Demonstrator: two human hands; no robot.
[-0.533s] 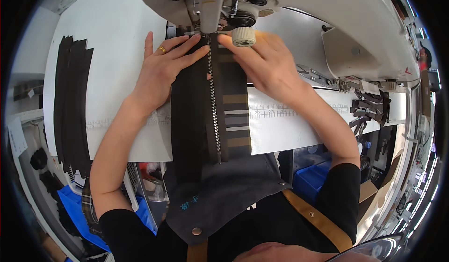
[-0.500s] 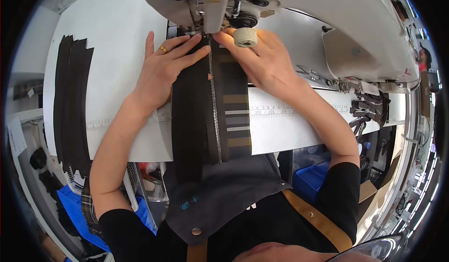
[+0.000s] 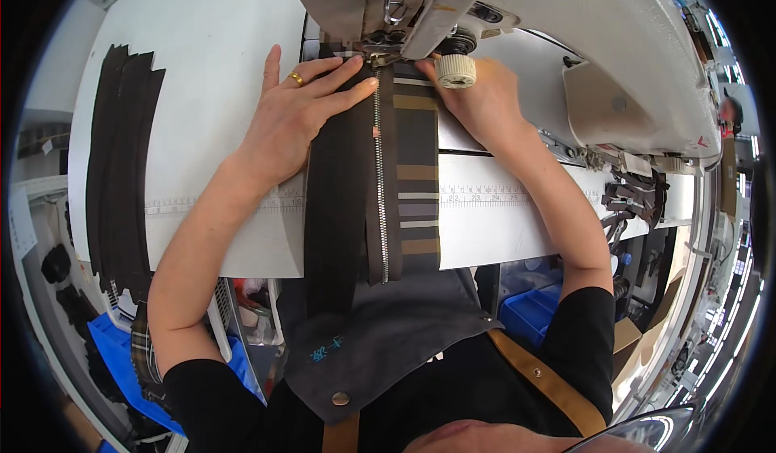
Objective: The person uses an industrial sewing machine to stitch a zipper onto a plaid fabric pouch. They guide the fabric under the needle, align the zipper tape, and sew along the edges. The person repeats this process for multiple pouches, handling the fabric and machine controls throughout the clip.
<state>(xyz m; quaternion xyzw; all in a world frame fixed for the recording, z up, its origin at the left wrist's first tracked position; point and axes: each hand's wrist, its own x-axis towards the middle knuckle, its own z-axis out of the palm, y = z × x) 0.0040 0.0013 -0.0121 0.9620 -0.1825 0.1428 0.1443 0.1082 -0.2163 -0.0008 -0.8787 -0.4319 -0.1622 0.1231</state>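
Note:
A dark brown fabric panel (image 3: 333,186) with a silver zipper (image 3: 377,170) and a striped brown band (image 3: 418,170) lies on the white sewing table (image 3: 202,65), its top end under the sewing machine's presser foot (image 3: 373,49). My left hand (image 3: 295,109), with a gold ring, lies flat on the brown fabric left of the zipper, fingers pointing at the foot. My right hand (image 3: 481,97) presses the striped band right of the zipper, partly hidden behind a ribbed knob (image 3: 455,70) on the machine.
The white sewing machine (image 3: 566,25) arches over the top of the view. A pile of dark strips (image 3: 117,154) lies at the table's left. A ruler strip (image 3: 501,197) runs along the table front. Blue bins (image 3: 529,311) stand below.
The fabric and both hands have slid a little further up under the presser foot; the hands keep the same flat hold.

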